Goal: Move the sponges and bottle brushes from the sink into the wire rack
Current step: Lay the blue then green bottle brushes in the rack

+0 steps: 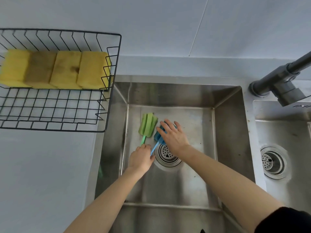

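A green bottle brush point(148, 124) lies on the floor of the steel sink point(227, 132), sponge head pointing away from me. My left hand point(141, 159) is closed over the end of its green handle. Beside it lies a blue bottle brush point(157, 137), its thin handle slanting down to my left hand's fingers. My right hand point(172, 136) covers the blue head, with its fingers curled around it. Several yellow sponges point(55, 69) stand in a row at the back of the black wire rack point(107, 115) on the counter to the left.
The sink's drain strainer point(166, 154) sits just below the two brushes. A dark faucet point(282, 81) stands at the right, over a second basin point(286, 132) with its own drain. The rack's front grid floor point(50, 105) holds nothing. A tiled wall is behind.
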`<action>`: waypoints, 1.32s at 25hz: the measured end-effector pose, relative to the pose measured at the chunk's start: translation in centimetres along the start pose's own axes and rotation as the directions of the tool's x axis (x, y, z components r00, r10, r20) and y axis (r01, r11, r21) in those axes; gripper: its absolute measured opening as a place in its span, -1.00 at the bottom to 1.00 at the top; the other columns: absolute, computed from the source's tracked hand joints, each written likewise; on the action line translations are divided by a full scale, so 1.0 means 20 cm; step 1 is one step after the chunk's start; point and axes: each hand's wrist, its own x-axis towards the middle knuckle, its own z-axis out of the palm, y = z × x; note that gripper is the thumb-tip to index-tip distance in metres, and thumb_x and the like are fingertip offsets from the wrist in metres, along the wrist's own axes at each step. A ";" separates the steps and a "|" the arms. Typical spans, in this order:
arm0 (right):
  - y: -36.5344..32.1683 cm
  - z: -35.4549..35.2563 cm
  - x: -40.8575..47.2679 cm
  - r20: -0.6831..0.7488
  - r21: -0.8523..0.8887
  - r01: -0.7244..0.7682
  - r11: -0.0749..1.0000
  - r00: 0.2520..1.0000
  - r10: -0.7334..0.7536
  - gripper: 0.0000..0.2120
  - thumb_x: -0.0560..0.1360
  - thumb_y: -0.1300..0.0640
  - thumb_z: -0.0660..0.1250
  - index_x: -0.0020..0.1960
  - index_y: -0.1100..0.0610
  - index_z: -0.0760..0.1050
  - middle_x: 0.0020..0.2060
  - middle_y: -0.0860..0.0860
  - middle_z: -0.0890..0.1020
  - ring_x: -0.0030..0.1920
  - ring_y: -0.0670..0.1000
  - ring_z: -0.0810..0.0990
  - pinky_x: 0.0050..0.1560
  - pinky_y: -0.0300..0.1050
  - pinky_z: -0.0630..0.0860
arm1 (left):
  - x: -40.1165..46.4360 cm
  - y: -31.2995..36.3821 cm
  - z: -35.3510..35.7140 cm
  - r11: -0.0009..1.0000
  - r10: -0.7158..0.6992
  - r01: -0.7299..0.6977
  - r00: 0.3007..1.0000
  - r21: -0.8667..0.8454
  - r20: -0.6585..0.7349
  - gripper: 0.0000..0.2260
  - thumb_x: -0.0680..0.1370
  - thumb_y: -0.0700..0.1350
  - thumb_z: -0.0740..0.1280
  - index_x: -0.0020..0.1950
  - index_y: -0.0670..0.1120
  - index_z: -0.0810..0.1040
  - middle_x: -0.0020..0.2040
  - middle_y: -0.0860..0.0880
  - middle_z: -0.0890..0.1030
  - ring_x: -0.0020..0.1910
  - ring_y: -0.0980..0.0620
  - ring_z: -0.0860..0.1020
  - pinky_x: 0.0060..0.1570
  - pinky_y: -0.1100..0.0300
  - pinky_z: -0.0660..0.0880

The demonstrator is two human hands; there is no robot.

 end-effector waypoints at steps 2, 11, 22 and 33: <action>0.01 0.02 0.02 -0.005 -0.007 0.010 1.000 1.000 -0.010 -0.33 0.46 0.26 0.32 0.48 0.11 0.11 0.50 0.12 0.12 0.54 0.11 -0.04 0.51 0.09 -0.04 | 0.02 0.00 0.02 1.000 -0.019 0.019 1.000 -0.005 -0.005 -0.71 0.56 -0.02 0.17 0.21 -0.14 0.43 0.15 -0.12 0.54 0.12 -0.11 0.52 -0.08 0.05 0.45; 0.04 0.02 -0.06 -0.116 0.001 -0.108 0.994 0.987 0.107 -0.45 -0.02 0.17 0.62 -0.04 0.09 0.61 -0.03 0.11 0.63 0.06 0.14 0.62 0.07 0.00 0.55 | -0.04 0.02 0.02 0.998 0.005 -0.008 0.999 -0.066 -0.041 -0.77 0.56 -0.09 0.18 0.16 -0.12 0.49 0.13 -0.10 0.57 0.09 -0.11 0.53 -0.05 0.05 0.45; 0.14 -0.12 -0.34 -0.234 0.079 -0.272 0.959 0.930 0.283 -0.60 0.35 0.20 0.44 0.17 0.09 0.50 0.11 0.09 0.55 0.14 0.16 0.53 0.20 0.03 0.43 | -0.25 -0.01 -0.10 0.975 0.006 -0.060 0.970 -0.215 -0.243 -0.79 0.54 -0.09 0.19 0.09 -0.13 0.53 -0.15 -0.09 0.52 -0.05 -0.17 0.56 -0.21 0.12 0.37; 0.15 -0.28 -0.60 -0.129 0.184 -0.328 0.926 0.926 0.354 -0.48 0.48 0.00 0.29 0.39 0.05 0.24 0.33 0.04 0.36 0.37 0.09 0.30 0.38 -0.01 0.25 | -0.48 0.04 -0.34 0.838 0.062 -0.312 0.869 -0.447 -0.491 -0.85 0.49 -0.17 0.33 0.02 -0.14 0.62 -0.16 -0.05 0.64 -0.11 -0.08 0.63 -0.01 0.09 0.53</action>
